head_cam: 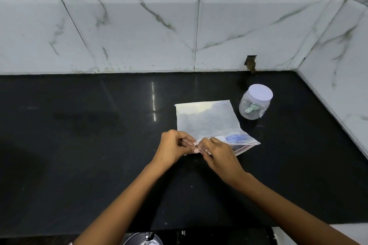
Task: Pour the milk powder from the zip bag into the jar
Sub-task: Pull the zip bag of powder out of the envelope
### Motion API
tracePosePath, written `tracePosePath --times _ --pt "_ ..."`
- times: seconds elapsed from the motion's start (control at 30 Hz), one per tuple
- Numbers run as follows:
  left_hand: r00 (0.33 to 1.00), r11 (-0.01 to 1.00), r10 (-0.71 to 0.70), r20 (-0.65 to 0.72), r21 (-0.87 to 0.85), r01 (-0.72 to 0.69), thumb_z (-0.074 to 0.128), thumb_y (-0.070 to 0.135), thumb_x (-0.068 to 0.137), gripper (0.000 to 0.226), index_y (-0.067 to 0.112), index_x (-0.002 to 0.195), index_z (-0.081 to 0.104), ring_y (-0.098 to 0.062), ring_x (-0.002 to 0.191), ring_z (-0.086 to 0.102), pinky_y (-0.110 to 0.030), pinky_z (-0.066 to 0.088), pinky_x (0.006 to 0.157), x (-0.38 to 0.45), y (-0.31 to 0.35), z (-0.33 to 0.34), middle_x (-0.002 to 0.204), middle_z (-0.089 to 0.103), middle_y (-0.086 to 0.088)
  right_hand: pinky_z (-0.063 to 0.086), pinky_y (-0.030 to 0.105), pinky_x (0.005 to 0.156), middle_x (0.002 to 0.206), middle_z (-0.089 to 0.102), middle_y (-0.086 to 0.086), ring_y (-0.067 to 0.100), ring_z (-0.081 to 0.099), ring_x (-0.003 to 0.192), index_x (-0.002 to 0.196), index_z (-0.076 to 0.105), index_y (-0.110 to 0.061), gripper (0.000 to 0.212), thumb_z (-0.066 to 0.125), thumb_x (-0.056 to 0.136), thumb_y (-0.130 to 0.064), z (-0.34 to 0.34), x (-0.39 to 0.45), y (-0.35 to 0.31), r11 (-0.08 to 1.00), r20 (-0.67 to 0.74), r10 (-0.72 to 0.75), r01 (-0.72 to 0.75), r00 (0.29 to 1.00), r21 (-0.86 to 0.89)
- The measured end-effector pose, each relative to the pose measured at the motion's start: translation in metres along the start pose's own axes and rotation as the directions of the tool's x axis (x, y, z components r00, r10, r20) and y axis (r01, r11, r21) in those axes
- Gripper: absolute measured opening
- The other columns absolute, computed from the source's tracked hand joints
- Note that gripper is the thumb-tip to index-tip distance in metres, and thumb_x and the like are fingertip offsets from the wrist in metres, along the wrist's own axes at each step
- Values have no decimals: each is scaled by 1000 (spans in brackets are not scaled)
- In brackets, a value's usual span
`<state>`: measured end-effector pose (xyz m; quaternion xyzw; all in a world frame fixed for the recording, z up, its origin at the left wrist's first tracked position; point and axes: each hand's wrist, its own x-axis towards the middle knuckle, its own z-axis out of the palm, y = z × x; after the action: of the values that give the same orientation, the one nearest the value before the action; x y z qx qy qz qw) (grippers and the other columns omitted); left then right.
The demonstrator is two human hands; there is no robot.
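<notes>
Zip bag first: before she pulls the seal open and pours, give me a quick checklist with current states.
1. Both hands on the seal end: ok. The left hand and right hand pinch the near edge of the clear plastic zip bag.
2. Bag supported: ok, it lies flat on the black stone counter.
3. Seal opened: cannot tell, the fingers cover it.
4. Jar ready to receive: not ok. The clear plastic jar has its white lid on.
5. Jar empty: not ok, a small pale green item shows inside.
6. Jar near: ok, it stands upright right of the bag, apart from it.
</notes>
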<state>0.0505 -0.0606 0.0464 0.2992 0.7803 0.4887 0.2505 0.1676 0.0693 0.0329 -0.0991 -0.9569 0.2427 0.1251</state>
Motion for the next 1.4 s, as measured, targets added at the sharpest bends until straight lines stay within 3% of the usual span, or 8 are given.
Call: tracePosePath --times 0.13,0.33,0.6,0.73,0.87,1.07,1.27,1.4 --pt "993 995 -95 76 8 95 89 10 62 24 6 83 78 -4 63 69 -16 56 69 9 3 6 74 75 -10 49 41 64 89 65 10 26 60 76 99 60 -10 10 54 91 -12 -1 -11 11 1000 7 24 -24 1000 15" --pt "978 993 -114 175 54 106 84 9 71 13 3 80 78 -18 59 70 -25 60 72 15 6 23 71 74 -16 46 40 58 86 63 8 25 57 71 97 56 -10 7 53 93 -14 -1 -28 23 999 -28 41 -41 999 25" --pt "997 968 56 -47 249 -43 64 1 68 9 5 61 68 -21 56 65 -31 54 55 14 11 58 58 67 -5 48 45 56 79 62 10 29 57 66 87 53 -8 4 58 87 -8 4 -44 35 996 -84 88 -88 993 13" --pt "958 914 271 -90 336 -227 63 2 76 5 3 72 66 -22 61 61 -37 53 61 11 10 65 70 66 -6 52 44 67 88 69 8 26 65 78 97 60 -8 13 62 88 -17 1 -45 46 985 -118 169 -164 979 51" --pt "928 829 372 -13 454 -327 56 -2 81 10 3 90 54 -31 60 54 -39 48 56 4 5 63 74 58 -9 55 37 75 97 72 4 21 67 88 104 68 -11 20 66 87 -22 -13 -58 69 974 -222 226 -226 949 25" --pt "931 633 218 292 684 -363 43 6 92 23 -1 107 59 -38 82 58 -46 47 70 -2 -3 73 102 55 -15 54 31 88 103 74 4 15 68 94 104 71 -9 19 63 87 -5 -37 -64 109 936 -300 348 -313 888 161" --pt "939 656 222 261 672 -342 45 9 93 29 7 117 61 -32 88 60 -41 49 71 -3 -6 79 108 58 -11 48 9 85 97 73 -4 2 67 89 100 73 -13 18 68 85 -7 -39 -61 117 840 -211 502 -415 839 351" --pt "933 748 310 185 558 -359 54 17 92 28 19 119 64 -22 97 60 -32 49 67 -1 -2 86 111 59 -3 53 13 79 87 73 -3 3 68 81 93 73 -14 13 73 81 -9 -47 -58 121 795 -210 559 -447 802 411"
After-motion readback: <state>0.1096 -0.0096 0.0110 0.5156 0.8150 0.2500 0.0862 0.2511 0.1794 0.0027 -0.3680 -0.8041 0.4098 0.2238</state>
